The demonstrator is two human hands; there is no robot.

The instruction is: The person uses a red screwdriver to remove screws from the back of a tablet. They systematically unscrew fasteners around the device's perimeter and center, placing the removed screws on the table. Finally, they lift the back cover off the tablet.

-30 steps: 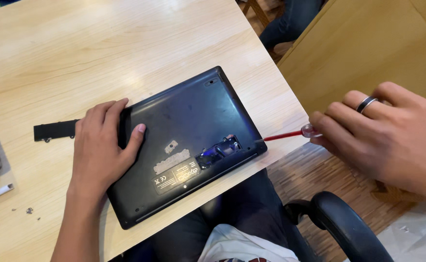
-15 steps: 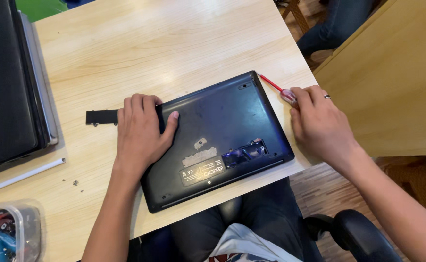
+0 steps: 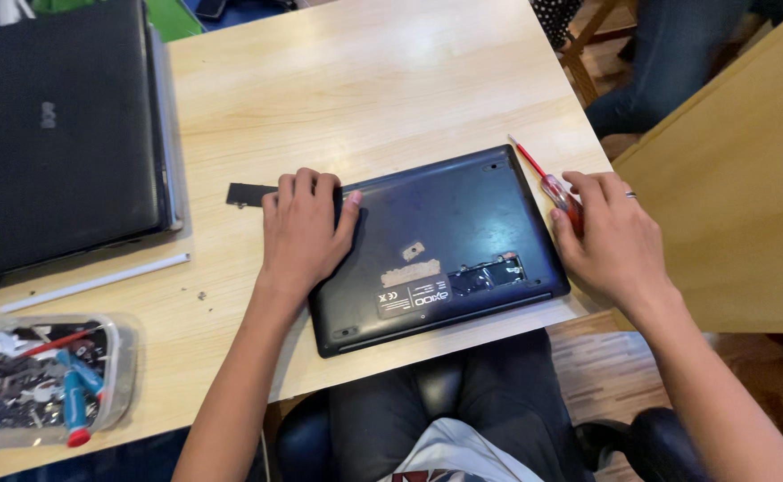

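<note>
on wooden table, upturned dark laptop (image 3: 445, 241), open slot, grey label

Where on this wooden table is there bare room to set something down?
The widest bare patch of the light wooden table lies beyond the upturned dark laptop, right of the closed black laptop. A smaller patch sits between the white stick and the left hand. The near left corner is crowded by the clear plastic tool tub.
</note>
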